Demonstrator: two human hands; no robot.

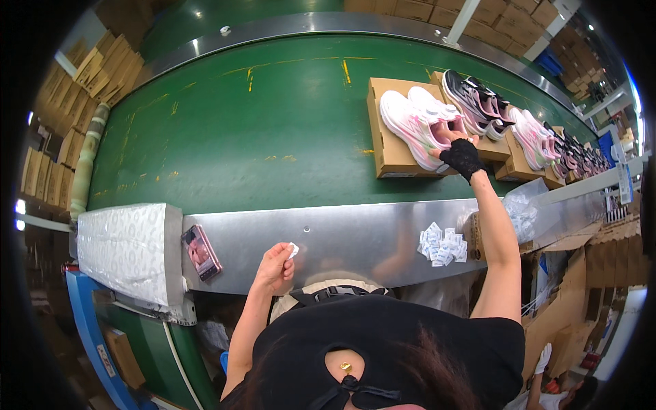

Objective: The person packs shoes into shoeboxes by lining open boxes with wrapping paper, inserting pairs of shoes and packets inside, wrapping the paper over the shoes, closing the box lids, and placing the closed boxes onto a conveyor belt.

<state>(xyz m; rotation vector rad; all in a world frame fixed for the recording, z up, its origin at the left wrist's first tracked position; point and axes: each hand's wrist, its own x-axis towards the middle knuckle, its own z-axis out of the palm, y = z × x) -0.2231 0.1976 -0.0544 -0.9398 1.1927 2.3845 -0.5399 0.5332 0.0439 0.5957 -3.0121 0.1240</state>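
My left hand (275,268) is closed in a pinch on a small white sachet (294,250), held over the near metal ledge. My right hand (462,154), in a black fingerless glove, is at the collar of the nearer white-and-pink sneaker (408,126). Its thumb lies along the shoe's side and its other fingers are at the opening, their tips partly hidden. That sneaker's mate (430,102) lies beside it, both on top of a brown shoebox (387,152). A loose pile of white-and-blue sachets (443,244) rests on the ledge, left of my right forearm.
Black-and-pink sneakers (471,102) and more pairs on boxes line the green conveyor belt (239,130) to the right. A phone (201,253) and a plastic-wrapped white package (126,253) lie on the left. A clear plastic bag (523,212) sits beyond my right forearm.
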